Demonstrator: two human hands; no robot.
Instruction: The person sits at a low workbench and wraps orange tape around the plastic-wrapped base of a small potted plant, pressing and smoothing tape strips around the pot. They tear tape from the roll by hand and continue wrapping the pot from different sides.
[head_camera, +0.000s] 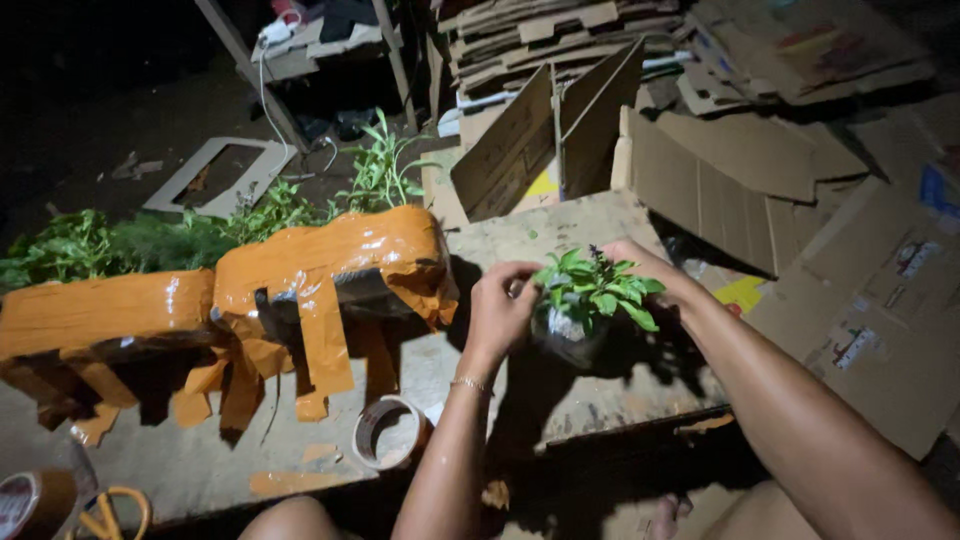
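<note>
Both hands close on one small potted plant, held upright between them.

The left hand (500, 305) sits at the plant's nine o'clock, fingers curled in a pinch at the leaves and the rim of the wrapping; the right hand (640, 262) cups the far side from about two o'clock, fingers partly hidden behind the foliage. The small potted plant (590, 290) stands between them, stem vertical, its shiny wrapped base just above the worn board (520, 235). Neither hand is nearer; both touch it. At nine o'clock lie orange-taped bundles (330, 265) with greenery poking out, a tape roll (388, 432) at seven o'clock, flattened cardboard (800, 190) at one o'clock.
</note>
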